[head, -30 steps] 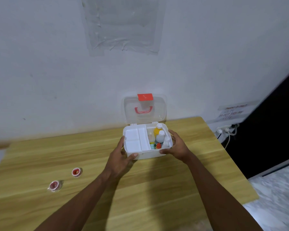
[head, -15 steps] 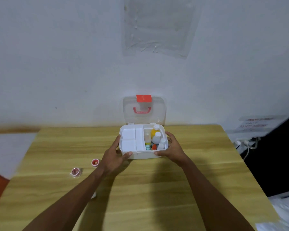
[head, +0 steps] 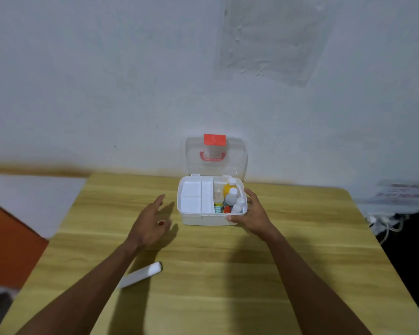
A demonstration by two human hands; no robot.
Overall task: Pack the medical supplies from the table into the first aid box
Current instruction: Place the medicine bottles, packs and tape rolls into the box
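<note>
One first aid box [head: 205, 217], four bottles [head: 230, 198] inside (perhaps more hidden), one white packet [head: 140, 274].

A wooden table [head: 203, 298] stands against a pale wall [head: 107, 81] bearing taped plastic sheeting [head: 273, 37].

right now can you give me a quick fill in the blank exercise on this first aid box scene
1. The lid of the first aid box stands ____.
2. The ____ hand touches the box; the other hand is off it.
3. The bottle with the yellow body sits in the box's ____ half.
4. A white flat item lies on the wooden ____, near the forearm.

Missing words: open; right; right; table
</note>
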